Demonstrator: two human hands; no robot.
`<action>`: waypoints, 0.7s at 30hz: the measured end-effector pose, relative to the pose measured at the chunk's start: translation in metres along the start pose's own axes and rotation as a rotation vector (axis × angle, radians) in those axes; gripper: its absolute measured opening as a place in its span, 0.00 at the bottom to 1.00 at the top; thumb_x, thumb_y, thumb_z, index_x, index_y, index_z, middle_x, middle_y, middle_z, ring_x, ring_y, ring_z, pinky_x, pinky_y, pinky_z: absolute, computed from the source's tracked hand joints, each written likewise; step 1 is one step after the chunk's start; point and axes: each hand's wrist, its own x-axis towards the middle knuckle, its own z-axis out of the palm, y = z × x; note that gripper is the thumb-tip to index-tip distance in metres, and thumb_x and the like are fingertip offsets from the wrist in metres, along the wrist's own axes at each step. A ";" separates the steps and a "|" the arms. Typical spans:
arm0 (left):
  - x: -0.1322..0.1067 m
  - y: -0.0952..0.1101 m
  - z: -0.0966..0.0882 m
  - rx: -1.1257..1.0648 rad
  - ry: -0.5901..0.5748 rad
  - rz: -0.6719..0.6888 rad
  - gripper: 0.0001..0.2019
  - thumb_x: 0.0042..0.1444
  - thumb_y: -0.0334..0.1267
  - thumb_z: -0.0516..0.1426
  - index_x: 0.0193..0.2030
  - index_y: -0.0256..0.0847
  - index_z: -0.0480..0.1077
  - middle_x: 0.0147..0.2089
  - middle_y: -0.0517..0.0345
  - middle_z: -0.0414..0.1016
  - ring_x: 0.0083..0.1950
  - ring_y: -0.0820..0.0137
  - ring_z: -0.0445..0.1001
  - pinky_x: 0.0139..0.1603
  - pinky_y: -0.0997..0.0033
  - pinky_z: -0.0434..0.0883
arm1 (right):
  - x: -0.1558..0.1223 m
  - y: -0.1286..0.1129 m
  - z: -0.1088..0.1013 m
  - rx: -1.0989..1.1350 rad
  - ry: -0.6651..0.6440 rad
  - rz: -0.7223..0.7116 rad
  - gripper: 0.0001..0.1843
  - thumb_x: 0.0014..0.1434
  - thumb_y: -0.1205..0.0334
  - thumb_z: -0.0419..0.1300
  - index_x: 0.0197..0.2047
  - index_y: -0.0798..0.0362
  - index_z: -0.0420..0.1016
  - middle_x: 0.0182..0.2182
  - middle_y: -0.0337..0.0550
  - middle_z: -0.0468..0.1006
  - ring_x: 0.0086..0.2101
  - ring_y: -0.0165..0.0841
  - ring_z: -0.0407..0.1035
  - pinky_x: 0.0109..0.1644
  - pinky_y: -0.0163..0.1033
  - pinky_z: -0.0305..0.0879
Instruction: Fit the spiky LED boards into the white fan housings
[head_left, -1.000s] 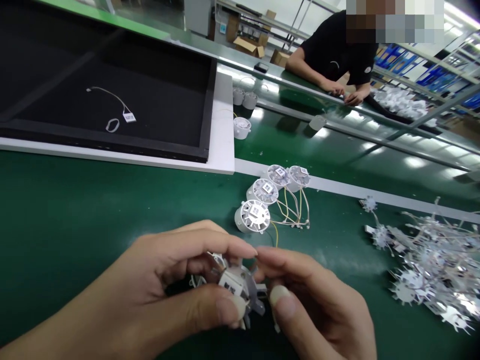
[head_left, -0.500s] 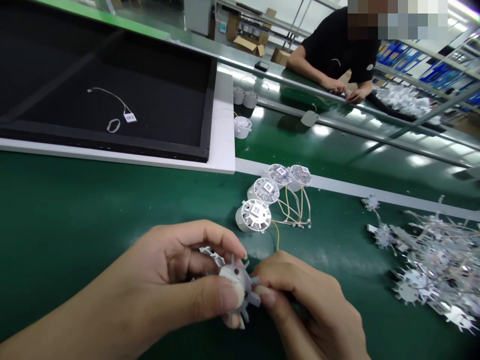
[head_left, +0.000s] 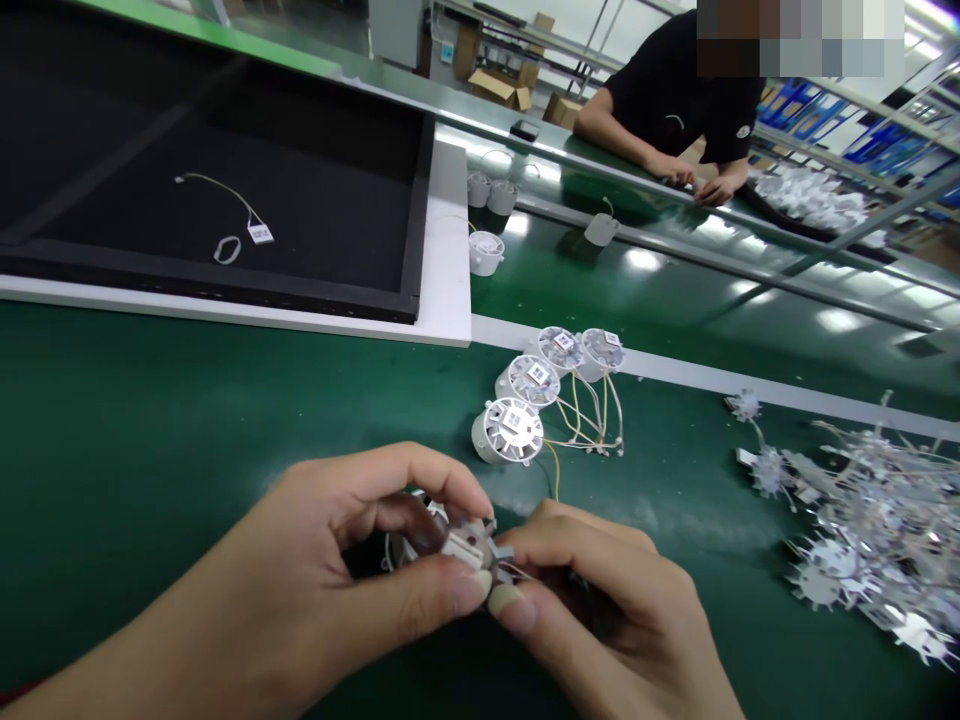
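Note:
My left hand [head_left: 322, 570] is closed, its thumb and fingers pinching a small grey spoked metal disc [head_left: 466, 543], which is tilted and largely covered by the fingertips. Behind those fingers shows part of a whitish rounded piece [head_left: 400, 552], mostly hidden. At the disc's right side, my right hand [head_left: 615, 600] has thumb and index pressed together on a thin white wire [head_left: 516, 570]. Just beyond both hands stands a white round housing [head_left: 507, 432] with a spoked disc and a square label on it. Several like it stand behind, wires trailing right.
To the right lies a heap of spoked discs with wires [head_left: 877, 540]. A black tray [head_left: 322, 200] at the left holds a wired label and a white ring. More white housings [head_left: 486, 254] stand on the far belt. Across it, a person [head_left: 675, 110] works with both hands.
The disc has tipped from facing me to a more edge-on angle. My right thumb and index have shifted left against it. A white flat piece on the far belt has moved left.

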 end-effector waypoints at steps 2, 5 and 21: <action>0.000 0.001 -0.001 0.000 -0.007 0.002 0.08 0.61 0.38 0.67 0.45 0.58 0.80 0.35 0.70 0.85 0.35 0.72 0.86 0.34 0.85 0.81 | -0.001 0.000 -0.001 0.028 -0.028 0.030 0.11 0.69 0.56 0.67 0.37 0.51 0.87 0.22 0.36 0.78 0.20 0.26 0.70 0.22 0.28 0.65; 0.000 0.002 -0.002 -0.056 -0.029 -0.031 0.08 0.61 0.37 0.67 0.45 0.58 0.80 0.34 0.71 0.85 0.35 0.73 0.86 0.34 0.87 0.80 | -0.007 0.002 -0.002 0.035 -0.019 0.054 0.06 0.68 0.58 0.68 0.46 0.45 0.88 0.28 0.36 0.83 0.25 0.28 0.75 0.28 0.28 0.70; 0.002 0.001 0.003 0.086 0.069 0.055 0.11 0.61 0.37 0.67 0.46 0.62 0.81 0.39 0.76 0.87 0.37 0.74 0.88 0.36 0.90 0.80 | -0.003 0.001 -0.002 0.079 -0.029 0.068 0.03 0.63 0.65 0.70 0.36 0.53 0.85 0.22 0.35 0.76 0.20 0.24 0.65 0.22 0.28 0.58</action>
